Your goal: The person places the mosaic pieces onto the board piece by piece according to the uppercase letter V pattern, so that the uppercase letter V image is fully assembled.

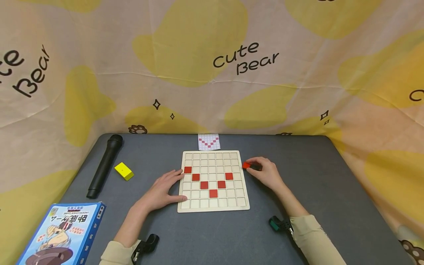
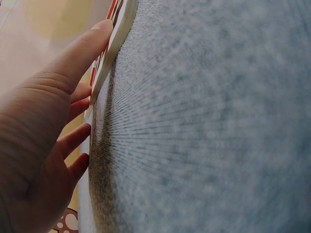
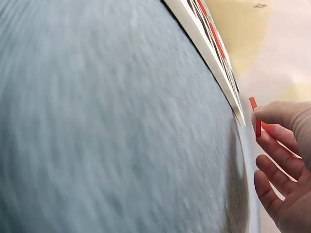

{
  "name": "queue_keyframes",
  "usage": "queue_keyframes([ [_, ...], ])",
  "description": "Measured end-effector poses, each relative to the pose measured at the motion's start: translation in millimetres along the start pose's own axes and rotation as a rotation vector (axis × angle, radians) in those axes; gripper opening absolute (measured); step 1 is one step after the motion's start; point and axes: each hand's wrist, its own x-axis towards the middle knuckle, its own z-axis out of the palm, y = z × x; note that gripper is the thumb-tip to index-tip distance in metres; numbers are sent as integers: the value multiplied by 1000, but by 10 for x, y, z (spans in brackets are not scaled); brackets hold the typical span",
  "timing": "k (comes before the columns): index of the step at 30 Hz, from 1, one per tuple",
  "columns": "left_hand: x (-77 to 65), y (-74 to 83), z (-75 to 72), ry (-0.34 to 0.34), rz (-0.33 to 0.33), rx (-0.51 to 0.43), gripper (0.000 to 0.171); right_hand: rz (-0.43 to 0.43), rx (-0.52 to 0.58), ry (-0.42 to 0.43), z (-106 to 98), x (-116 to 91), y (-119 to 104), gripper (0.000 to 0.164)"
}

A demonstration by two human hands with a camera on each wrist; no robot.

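Observation:
A pale wooden grid board (image 1: 232, 202) lies on the grey table, with several red square tiles (image 1: 213, 193) set in its cells in a V shape. My left hand (image 1: 162, 190) rests at the board's left edge, fingers spread, with the thumb and fingertips touching the rim. Just off the board's right edge, my right hand (image 1: 267, 173) pinches a red tile (image 3: 258, 121) between thumb and fingers. In the right wrist view this tile is edge-on, beside the board's corner. Behind the board lies a small pattern card (image 1: 209, 142) with a similar V of red squares.
On the left are a black microphone (image 1: 105, 165), a yellow block (image 1: 124, 171) and a blue illustrated box (image 1: 63, 233) near the front. A patterned cloth (image 1: 185, 44) hangs behind the grey table (image 1: 318, 176).

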Motion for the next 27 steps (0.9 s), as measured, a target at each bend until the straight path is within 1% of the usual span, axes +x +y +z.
queue_keyframes([
  [5, -1, 12, -7, 0, 2, -7, 85, -26, -15, -32, 117, 25, -51, 29],
  [10, -3, 19, -4, 2, 1, -10, 85, -62, -22, -41, 183, 45, -101, 28],
  [16, 1, 30, 2, 2, -6, -13, 85, -81, -23, -58, 204, 62, -131, 27],
  [27, -2, 13, 17, -3, -14, -7, 86, -117, -7, -65, 222, 65, -111, 23],
])
